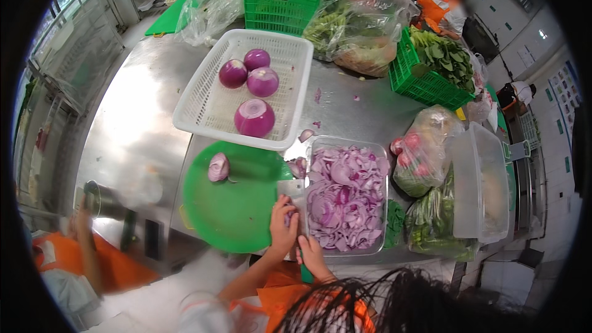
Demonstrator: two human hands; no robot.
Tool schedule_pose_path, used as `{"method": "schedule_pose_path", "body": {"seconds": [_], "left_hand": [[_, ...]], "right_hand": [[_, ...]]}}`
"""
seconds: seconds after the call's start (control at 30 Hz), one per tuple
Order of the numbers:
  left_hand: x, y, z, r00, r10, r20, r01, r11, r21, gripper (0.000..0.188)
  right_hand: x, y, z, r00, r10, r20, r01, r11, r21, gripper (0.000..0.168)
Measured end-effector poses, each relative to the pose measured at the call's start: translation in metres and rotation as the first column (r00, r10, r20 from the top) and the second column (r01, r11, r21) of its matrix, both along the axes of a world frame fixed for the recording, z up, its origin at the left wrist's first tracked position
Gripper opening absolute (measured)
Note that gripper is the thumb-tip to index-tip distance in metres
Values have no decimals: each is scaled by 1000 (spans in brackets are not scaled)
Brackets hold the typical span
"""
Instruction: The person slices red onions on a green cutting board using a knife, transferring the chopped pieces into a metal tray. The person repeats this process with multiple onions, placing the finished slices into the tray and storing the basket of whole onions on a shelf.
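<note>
My right hand grips the green handle of a cleaver. The broad steel blade lies over the right edge of a round green cutting board, beside a clear container heaped with sliced red onion. My left hand is against the blade, with purple onion pieces showing between its fingers; how much it holds is hidden. A cut piece of red onion sits at the board's upper left. Onion scraps lie between board and container.
Several peeled red onions sit in a white plastic basket beyond the board. Green crates, bagged vegetables and an upright translucent bin stand behind and right. At left, a co-worker's blurred arm reaches toward a metal pot.
</note>
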State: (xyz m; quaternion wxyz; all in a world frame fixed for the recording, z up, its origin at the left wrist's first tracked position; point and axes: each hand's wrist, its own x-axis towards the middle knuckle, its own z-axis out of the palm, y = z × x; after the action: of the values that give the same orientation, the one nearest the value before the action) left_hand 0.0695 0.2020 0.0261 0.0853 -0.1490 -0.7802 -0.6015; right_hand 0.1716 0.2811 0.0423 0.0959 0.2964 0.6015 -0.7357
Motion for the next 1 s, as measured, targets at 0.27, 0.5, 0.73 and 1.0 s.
{"method": "schedule_pose_path", "body": {"seconds": [0.27,0.5,0.73,1.0], "left_hand": [[21,134,0,884,-423,-199,410,906,-105,25],[-58,22,18,940,27,-339,-119,960,-254,38],[-190,-169,-14,986,94,141,48,644,-764,85],[-185,-269,-39,809,-196,554,52,963,263,69]], "right_hand": [[43,141,80,822,-548,-152,567,813,135,24],[89,178,92,850,-488,-196,525,814,249,20],[59,67,41,982,181,49,-187,955,231,19],[-52,-57,-11,836,541,93,-548,811,206,23]]}}
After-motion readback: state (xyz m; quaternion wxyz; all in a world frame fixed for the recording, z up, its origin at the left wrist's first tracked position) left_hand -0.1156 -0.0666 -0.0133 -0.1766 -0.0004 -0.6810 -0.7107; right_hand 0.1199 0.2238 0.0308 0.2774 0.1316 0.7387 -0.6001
